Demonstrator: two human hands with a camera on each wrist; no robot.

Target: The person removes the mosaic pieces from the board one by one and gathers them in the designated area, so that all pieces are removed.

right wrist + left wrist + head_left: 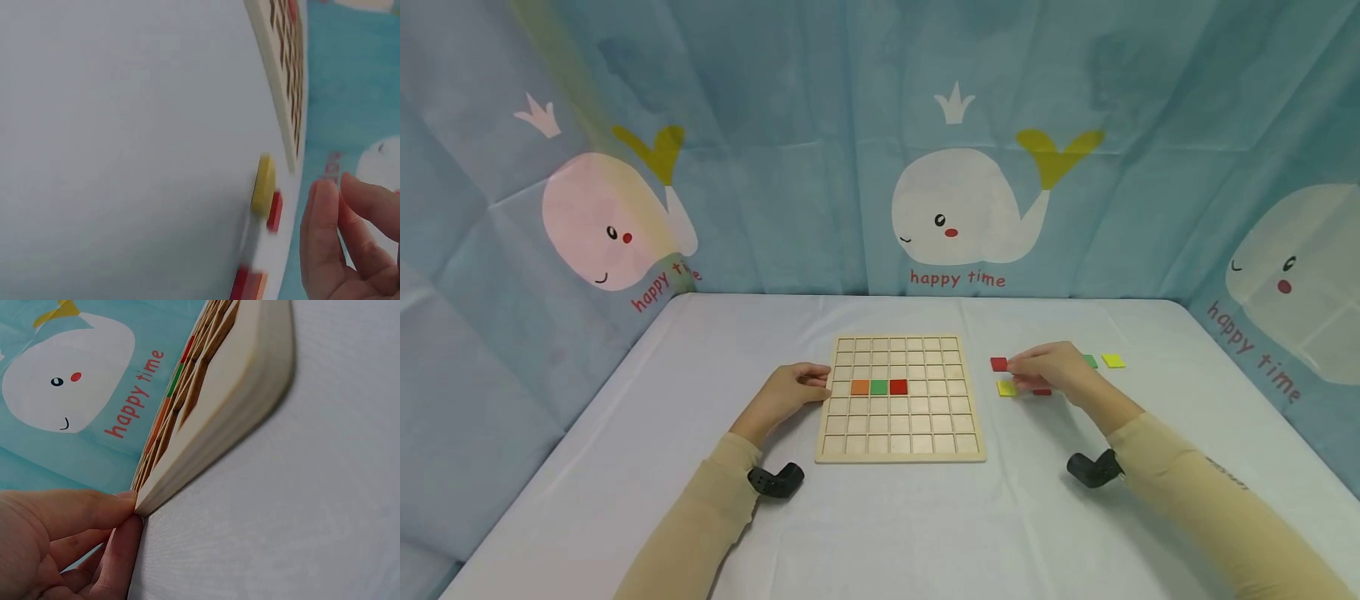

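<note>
A square wooden grid board [900,457] lies on the white table, with an orange tile [860,387], a green tile [879,387] and a red tile [898,387] side by side in one row. My left hand [792,392] pinches the board's left edge between thumb and fingers, as the left wrist view shows. Above the loose tiles to the right of the board hovers my right hand [1051,367], fingers loosely bent with nothing visible between them. Nearest to it are a red tile [998,364], a yellow tile [1007,388] and another red tile [1042,392], partly hidden.
Farther right lie a green tile [1089,361], partly covered by the right hand, and a yellow tile [1113,361]. In the right wrist view an orange tile [257,286] shows beside a red one. A blue curtain [805,208] with whales hangs behind the table [895,533].
</note>
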